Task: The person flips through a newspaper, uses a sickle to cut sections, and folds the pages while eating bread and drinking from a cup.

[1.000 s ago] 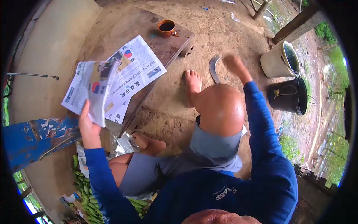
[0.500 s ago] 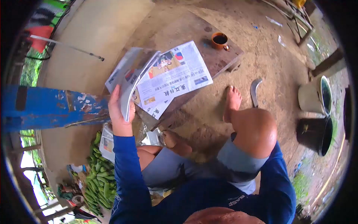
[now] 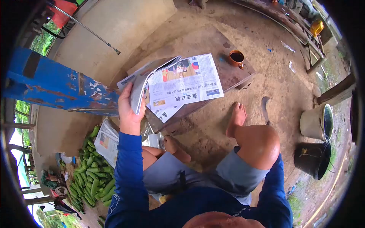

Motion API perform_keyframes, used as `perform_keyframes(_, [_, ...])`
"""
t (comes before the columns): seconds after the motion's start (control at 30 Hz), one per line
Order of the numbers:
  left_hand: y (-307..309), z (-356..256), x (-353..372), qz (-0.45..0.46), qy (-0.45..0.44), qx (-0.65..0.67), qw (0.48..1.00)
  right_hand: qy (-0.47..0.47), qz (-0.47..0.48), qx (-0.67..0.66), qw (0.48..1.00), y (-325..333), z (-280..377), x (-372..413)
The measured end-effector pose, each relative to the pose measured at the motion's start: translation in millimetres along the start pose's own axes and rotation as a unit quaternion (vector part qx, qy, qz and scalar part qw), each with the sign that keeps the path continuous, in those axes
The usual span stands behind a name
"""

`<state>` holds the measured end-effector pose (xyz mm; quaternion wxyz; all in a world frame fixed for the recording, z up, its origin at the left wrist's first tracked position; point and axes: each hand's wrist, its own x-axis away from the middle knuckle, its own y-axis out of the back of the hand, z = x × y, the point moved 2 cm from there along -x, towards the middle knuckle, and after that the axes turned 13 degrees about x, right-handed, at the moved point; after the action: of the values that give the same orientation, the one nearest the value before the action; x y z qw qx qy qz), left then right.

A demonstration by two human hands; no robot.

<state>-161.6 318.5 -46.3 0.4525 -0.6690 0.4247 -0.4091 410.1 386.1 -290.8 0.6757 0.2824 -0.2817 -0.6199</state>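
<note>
My left hand [image 3: 128, 108] is closed around the near edge of a folded stack of newspapers [image 3: 141, 86], which it holds tilted over a low wooden board [image 3: 213, 40]. Partly under that stack, another newspaper [image 3: 192, 81] lies flat on the board, with print and a colour photo showing. A brown cup [image 3: 236, 57] of dark liquid stands near the board's far right corner. My right hand is out of sight; the right sleeve [image 3: 274, 190] runs down beside my raised knee.
Long green vegetables [image 3: 93, 174] are heaped at lower left, with more newspapers [image 3: 107, 142] beside them. A blue post [image 3: 49, 81] juts in from the left. A curved blade [image 3: 265, 108] lies near my foot. White [image 3: 313, 122] and black [image 3: 310, 157] buckets stand at right.
The view has shifted, showing more of the heap at lower left. The newspaper stack in my left hand has tipped lower and now lies closer to the flat sheet.
</note>
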Motion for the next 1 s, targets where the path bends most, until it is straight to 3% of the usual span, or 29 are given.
perform_keyframes(0.07, [-5,0,2,-0.002,0.003,0.006,1.0,-0.048,0.051,-0.232,0.97,68,-4,31])
perform_keyframes(0.1, [-3,-3,2,-0.006,0.014,0.017,1.0,-0.077,0.06,-0.281,0.955,94,-4,40])
perform_keyframes(0.13, [2,-7,0,-0.01,0.026,0.027,0.999,-0.115,0.065,-0.293,0.947,113,-5,44])
perform_keyframes(0.23, [1,-10,1,0.002,0.07,0.033,0.997,-0.27,0.074,-0.086,0.956,149,2,27])
perform_keyframes(0.27, [-2,-10,3,0.01,0.084,0.031,0.996,-0.117,-0.007,-0.118,0.986,157,43,21])
perform_keyframes(0.3, [-12,-4,8,-0.028,0.059,0.015,0.998,-0.068,-0.037,-0.126,0.989,166,77,16])
perform_keyframes(0.33, [7,-15,2,-0.005,0.082,-0.018,0.996,-0.019,-0.068,-0.133,0.989,174,108,10])
perform_keyframes(0.47, [-19,8,15,-0.066,-0.074,-0.263,0.96,0.048,-0.06,-0.135,0.988,188,207,-22])
perform_keyframes(0.53, [-35,13,28,0.003,-0.143,-0.468,0.872,0.07,-0.041,-0.149,0.986,188,260,-34])
perform_keyframes(0.6, [-46,11,41,0.042,-0.159,-0.664,0.73,0.121,-0.012,-0.177,0.977,181,296,-53])
perform_keyframes(0.67, [-69,19,54,0.104,-0.236,-0.714,0.651,0.165,0.07,-0.247,0.952,167,336,-66])
perform_keyframes(0.77, [-86,21,64,0.201,-0.339,-0.74,0.545,0.142,0.154,-0.286,0.935,152,393,-73])
perform_keyframes(0.87, [-78,10,69,0.189,-0.371,-0.748,0.516,0.183,0.162,-0.356,0.902,127,424,-89])
perform_keyframes(0.9, [-67,5,70,0.167,-0.369,-0.744,0.531,0.198,0.158,-0.363,0.897,123,429,-89])
perform_keyframes(1.0, [-38,-17,68,0.146,-0.379,-0.797,0.447,0.195,0.187,-0.403,0.875,102,424,-88])
